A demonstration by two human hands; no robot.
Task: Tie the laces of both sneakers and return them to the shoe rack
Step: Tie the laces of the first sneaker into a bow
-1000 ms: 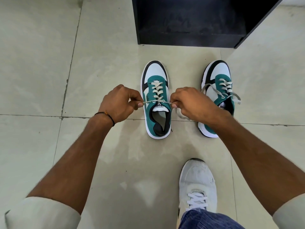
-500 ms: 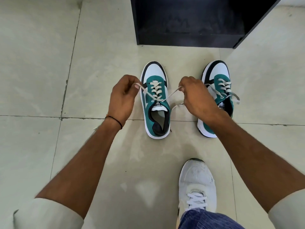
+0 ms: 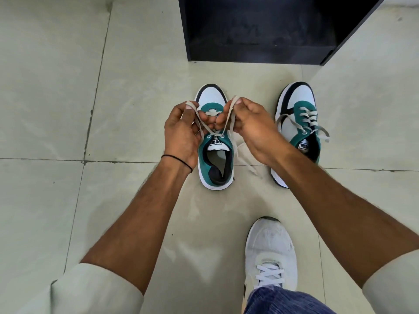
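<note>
Two teal, white and black sneakers stand on the tiled floor, toes pointing away from me. Over the left sneaker (image 3: 215, 164) both hands meet. My left hand (image 3: 181, 134) pinches one loop of its grey lace (image 3: 204, 126), and my right hand (image 3: 251, 125) pinches the other strand, raised above the tongue. The lace ends cross at the top eyelets, and one loose end trails on the floor to the shoe's right. The right sneaker (image 3: 299, 123) stands beside my right wrist with its laces (image 3: 315, 123) lying loose. The black shoe rack (image 3: 256, 30) stands just beyond the sneakers.
My own foot in a white sneaker (image 3: 271, 252) rests on the floor at the lower right, with a blue trouser leg (image 3: 283, 300) above it. Pale floor tiles (image 3: 68, 109) spread to the left and right of the sneakers.
Both hands have come together over the left sneaker, lifting the lace strands from a sideways pull into raised loops near the toe end.
</note>
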